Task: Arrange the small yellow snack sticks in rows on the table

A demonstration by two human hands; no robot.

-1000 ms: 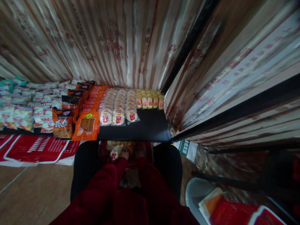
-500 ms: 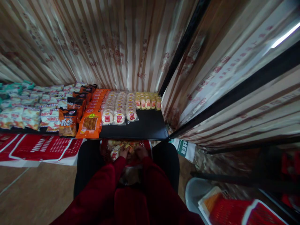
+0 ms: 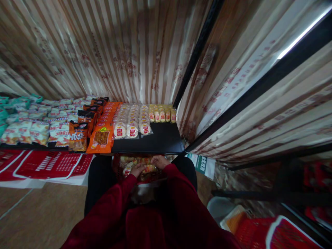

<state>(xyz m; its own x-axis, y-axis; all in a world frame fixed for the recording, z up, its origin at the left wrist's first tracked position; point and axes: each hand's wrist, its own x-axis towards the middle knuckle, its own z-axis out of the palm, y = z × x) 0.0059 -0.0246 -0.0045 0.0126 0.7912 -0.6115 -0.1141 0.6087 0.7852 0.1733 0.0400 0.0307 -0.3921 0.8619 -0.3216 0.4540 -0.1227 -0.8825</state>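
Note:
Between my knees is a red basket (image 3: 116,169) holding several clear-wrapped bread pieces, some yellowish and one round and white (image 3: 127,170). My left hand (image 3: 138,169) is over the basket, its fingers closed on the left end of a yellow packaged roll (image 3: 149,168). My right hand (image 3: 160,161) is at that roll's other end, with curled fingers pointing left; part of its grip is hidden. Above the basket, a black shelf (image 3: 160,141) bears rows of round white packaged buns (image 3: 132,130) and small yellow packaged rolls (image 3: 162,115).
Orange snack packs (image 3: 100,138), black-and-orange bags (image 3: 77,136) and white bags (image 3: 40,132) line the shelf's left part. Red baskets (image 3: 59,164) lie below. Black posts (image 3: 192,60) frame the right corner. A grey tub (image 3: 220,207) and another red basket (image 3: 256,231) stand at lower right.
My right hand has risen from deeper in the basket, up and to the right. My left hand has shifted slightly, and the yellow roll now shows between both. The view has moved a little.

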